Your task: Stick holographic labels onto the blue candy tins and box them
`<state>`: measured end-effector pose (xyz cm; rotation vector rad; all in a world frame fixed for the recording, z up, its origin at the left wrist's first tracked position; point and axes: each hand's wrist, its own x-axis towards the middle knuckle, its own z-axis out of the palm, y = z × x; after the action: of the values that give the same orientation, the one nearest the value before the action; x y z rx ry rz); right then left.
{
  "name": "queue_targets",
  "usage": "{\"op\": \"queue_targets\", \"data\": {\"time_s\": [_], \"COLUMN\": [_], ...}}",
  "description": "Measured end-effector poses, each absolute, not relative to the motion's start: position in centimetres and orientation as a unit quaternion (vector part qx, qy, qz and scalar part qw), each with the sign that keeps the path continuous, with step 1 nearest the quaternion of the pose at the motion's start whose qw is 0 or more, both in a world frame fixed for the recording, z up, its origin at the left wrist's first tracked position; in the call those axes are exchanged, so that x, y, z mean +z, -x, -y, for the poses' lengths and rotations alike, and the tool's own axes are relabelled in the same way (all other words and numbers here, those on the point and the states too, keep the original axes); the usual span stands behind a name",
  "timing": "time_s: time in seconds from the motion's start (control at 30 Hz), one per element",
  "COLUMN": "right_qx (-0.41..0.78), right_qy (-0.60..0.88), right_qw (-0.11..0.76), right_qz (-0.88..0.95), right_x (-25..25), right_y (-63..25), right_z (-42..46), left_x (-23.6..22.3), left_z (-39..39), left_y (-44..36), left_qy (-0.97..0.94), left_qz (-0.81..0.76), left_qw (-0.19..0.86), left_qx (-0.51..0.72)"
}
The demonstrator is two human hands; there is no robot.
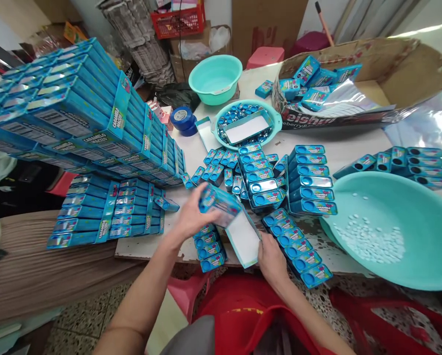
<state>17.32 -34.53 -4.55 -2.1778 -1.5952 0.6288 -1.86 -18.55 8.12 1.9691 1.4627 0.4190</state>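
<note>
Nearest, on the white desk w/ chipped paint point(143, 249), R hand point(273, 257) had its fingers clamped on the near right edge of a shallow, white-lined blue cardboard tray point(243, 241). Tray's long axis ran near-right to far-left, btwn a L row of blue rectangular tins point(208, 251) & a R row of blue rectangular tins point(295, 247). L hand point(196, 213) had its fingers clamped on a blurred, blue printed block point(223, 206), at tray's far end; L was the nearer hand there. Touching or not: can't tell. Farther: oval turquoise plastic basin point(277, 120), then torn brown cardboard box point(421, 74).
</note>
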Motion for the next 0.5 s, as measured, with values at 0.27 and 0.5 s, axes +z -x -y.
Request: {"op": "queue_targets", "data": {"time_s": [0.27,0.5], "right_qx": [0.182,0.213], "right_qy": [0.784,0.776], "right_qw": [0.185,0.238], "right_qz": [0.564,0.543], "right_x": [-4.6,-4.9], "right_y": [-16.9,-16.8], "right_z": [34.8,34.8], "left_x": [4.0,1.9], "left_z": [19.1,9.7], "left_y": [-3.0,-2.0], "left_qy": [-0.865,-0.767], "left_qz": [-0.473,-0.629], "left_qw": [0.164,0.117], "left_qx": [0.027,0.056]}}
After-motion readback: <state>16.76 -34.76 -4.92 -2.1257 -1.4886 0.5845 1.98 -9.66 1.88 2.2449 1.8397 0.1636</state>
